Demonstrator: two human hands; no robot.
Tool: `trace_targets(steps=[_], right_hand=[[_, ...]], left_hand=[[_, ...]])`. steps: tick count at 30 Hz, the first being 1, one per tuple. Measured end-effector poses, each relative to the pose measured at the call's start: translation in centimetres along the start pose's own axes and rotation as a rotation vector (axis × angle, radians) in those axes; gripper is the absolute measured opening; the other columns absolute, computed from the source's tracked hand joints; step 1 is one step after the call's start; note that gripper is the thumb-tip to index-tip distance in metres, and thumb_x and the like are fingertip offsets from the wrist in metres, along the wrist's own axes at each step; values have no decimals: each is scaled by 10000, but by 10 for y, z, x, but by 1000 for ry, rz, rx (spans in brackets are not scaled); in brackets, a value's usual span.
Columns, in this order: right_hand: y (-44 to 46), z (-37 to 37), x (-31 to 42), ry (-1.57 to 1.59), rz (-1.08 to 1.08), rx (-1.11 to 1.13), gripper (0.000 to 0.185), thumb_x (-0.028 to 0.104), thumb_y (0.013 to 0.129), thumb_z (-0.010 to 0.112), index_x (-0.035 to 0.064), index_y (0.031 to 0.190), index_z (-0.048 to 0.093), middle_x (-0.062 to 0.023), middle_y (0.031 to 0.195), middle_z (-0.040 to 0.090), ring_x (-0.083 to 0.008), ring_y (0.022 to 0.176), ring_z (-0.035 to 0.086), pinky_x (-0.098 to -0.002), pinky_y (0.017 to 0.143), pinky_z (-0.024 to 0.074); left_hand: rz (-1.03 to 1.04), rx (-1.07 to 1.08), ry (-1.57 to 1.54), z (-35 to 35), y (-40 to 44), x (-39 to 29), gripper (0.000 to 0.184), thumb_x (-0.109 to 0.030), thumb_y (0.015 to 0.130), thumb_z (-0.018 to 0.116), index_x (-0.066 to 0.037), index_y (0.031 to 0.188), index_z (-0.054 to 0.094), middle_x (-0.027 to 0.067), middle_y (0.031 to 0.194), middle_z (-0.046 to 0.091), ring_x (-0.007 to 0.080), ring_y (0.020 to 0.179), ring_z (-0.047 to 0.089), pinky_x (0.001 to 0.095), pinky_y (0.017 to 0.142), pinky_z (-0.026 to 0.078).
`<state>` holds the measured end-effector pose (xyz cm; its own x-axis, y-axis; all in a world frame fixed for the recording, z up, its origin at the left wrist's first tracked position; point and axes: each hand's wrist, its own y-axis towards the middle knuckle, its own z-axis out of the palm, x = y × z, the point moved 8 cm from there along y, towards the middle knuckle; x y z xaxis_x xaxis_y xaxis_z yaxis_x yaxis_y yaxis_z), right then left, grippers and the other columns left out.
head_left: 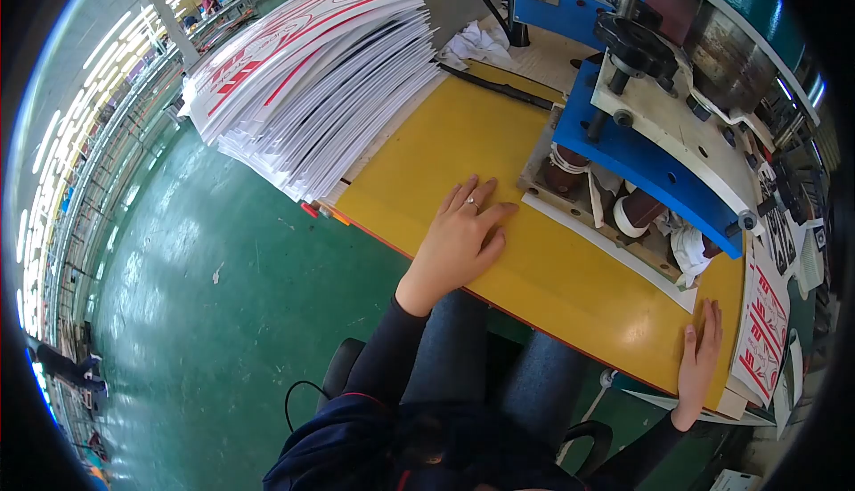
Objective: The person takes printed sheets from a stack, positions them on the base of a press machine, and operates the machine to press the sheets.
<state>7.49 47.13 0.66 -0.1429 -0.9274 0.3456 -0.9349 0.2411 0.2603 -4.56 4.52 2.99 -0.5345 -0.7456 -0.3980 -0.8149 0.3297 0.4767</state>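
Note:
On the yellow tabletop (410, 170) my left hand (457, 240) rests palm down, fingers spread, a ring on one finger; nothing is in it. Farther right, my right hand (700, 359) lies along the table's right part with its fingers stretched out, holding nothing. Between and beyond the hands stands a press with a blue plate (623, 157) above a metal base. A white sheet (614, 253) sticks out from under the base's near edge, close to both hands but apart from them.
A tall stack of white sheets with red print (312, 73) stands at the table's left end. Printed sheets (761, 322) hang or lie at the right edge. A crumpled white cloth (478, 44) and a black bar (494, 86) are at the back. A person's legs (76, 371) show far left.

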Motion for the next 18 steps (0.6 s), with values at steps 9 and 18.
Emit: trace_targets(steps=[9,18], right_hand=[[-2,-3,2,24,-12,-2,500,287,1040,507,74,1492,483,-194,1592,397,-370,1509,299,-461,1231,210],[-1,-9,13,49,-47,-52,497,243,990,591,71,1452,526,-225,1548,445,-398,1461,373,-456,1201,284]], left_hand=[[-2,-18,-10,-1,1,0,377,-149,876,574,-94,1236,672,246,1422,547,492,1352,461,540,1149,360],[-4,-90,-55,-7,2,0,288,-90,871,613,-61,1145,699,214,1275,634,431,1206,567,501,1020,454]])
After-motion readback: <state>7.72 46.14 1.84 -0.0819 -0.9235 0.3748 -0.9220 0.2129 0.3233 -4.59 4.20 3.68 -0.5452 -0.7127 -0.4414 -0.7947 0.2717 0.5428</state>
